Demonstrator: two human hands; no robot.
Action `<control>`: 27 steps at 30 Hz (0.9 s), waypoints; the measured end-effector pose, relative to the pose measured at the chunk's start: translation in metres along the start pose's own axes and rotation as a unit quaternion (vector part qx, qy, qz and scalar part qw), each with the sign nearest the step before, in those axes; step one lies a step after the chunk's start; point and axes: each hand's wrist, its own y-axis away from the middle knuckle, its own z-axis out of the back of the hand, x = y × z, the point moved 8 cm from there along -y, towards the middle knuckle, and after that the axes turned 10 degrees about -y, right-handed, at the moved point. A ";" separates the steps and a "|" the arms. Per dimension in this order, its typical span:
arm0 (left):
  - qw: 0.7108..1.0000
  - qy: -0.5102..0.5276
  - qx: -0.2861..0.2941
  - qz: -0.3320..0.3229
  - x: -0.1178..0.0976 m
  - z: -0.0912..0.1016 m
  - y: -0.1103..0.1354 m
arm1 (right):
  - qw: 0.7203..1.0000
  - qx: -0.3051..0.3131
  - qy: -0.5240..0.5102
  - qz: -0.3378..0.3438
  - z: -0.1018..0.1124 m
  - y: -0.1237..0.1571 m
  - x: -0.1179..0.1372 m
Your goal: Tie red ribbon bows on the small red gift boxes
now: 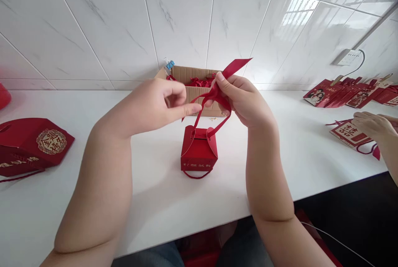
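Red gift box (199, 151) stands upright on the white table (149, 205), well back from the table's near edge, with bare tabletop open on both sides of it. Behind the box, against the tiled wall, sits an open cardboard carton (194, 75) with red pieces inside. Far to the box's left a larger flat red box (31, 146) lies near the near edge. Far to its right is a row of red cards (342, 93), and nearer, another person's hand (371, 125) rests on a red card (350, 134). Just above the box, the left hand (155, 103) is narrowed, thumb and forefinger pinching the ribbon (214, 93), and the right hand (245, 101) is closed on the ribbon's crossing, one tail sticking up. Ribbon loops run down into the box's top. A blue clip (169, 65) sits on the carton's left corner.
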 end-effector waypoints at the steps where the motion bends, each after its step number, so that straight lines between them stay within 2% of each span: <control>1: 1.000 0.001 -0.028 0.009 0.000 0.005 0.000 | 1.000 0.003 -0.003 0.001 0.000 0.000 0.000; 4: 0.997 0.007 -0.077 0.002 -0.005 0.012 0.000 | 1.000 0.013 -0.008 -0.001 -0.002 0.001 0.001; 9: 0.996 -0.030 -0.064 -0.054 -0.019 0.010 0.003 | 0.999 0.038 -0.021 -0.005 -0.005 0.002 0.001; 14: 0.996 0.025 -0.083 -0.034 -0.020 0.015 0.007 | 0.999 0.031 -0.005 -0.003 -0.003 0.001 0.000; 18: 0.996 0.080 -0.016 -0.022 -0.023 0.000 0.005 | 1.000 0.030 0.002 0.009 -0.003 0.001 0.002; 21: 0.999 0.044 0.020 -0.012 -0.024 -0.014 0.002 | 0.999 0.053 -0.007 0.005 -0.006 0.002 0.002; 27: 0.998 -0.051 -0.019 0.032 -0.023 -0.023 -0.005 | 0.998 0.054 -0.041 -0.006 -0.005 0.003 0.002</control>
